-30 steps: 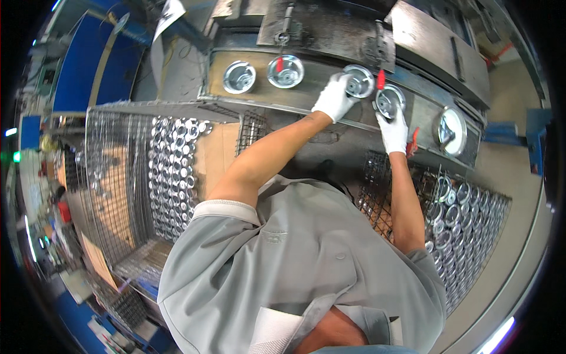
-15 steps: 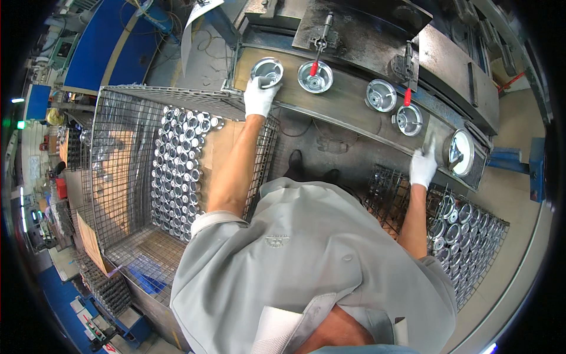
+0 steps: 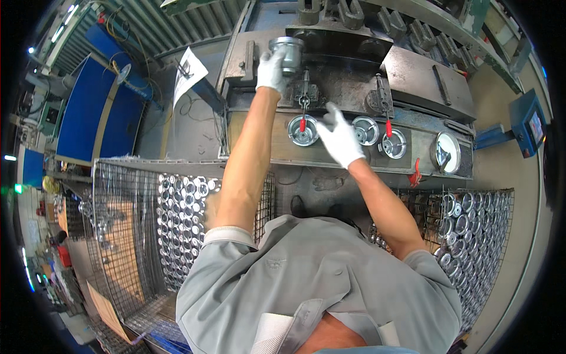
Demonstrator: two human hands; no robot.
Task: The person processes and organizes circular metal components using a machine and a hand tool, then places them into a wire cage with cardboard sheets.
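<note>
My gloved left hand (image 3: 271,72) is closed round the side of a shiny metal cup-shaped part (image 3: 291,52), held up over the dark machine bed at the far side of the bench. My gloved right hand (image 3: 341,137) hangs over the bench with thumb and fingers apart and nothing visible in it. Just left of its fingertips sits a round metal cup (image 3: 295,137) under a red-handled toggle clamp (image 3: 303,124). Two more metal cups, one (image 3: 368,131) beside the right hand and another (image 3: 396,147) by a second red-handled clamp (image 3: 388,127), rest on the bench.
A white bowl (image 3: 449,152) with a dark tool inside stands at the bench's right end. Red-handled pliers (image 3: 415,174) hang at the front edge. Wire baskets of metal parts flank me, left (image 3: 127,236) and right (image 3: 507,236). A screen unit (image 3: 527,124) stands far right.
My left hand has lifted the metal cup off the bench and carried it forward over the machine bed. My right hand has moved left from beside the white bowl. The view has tilted forward.
</note>
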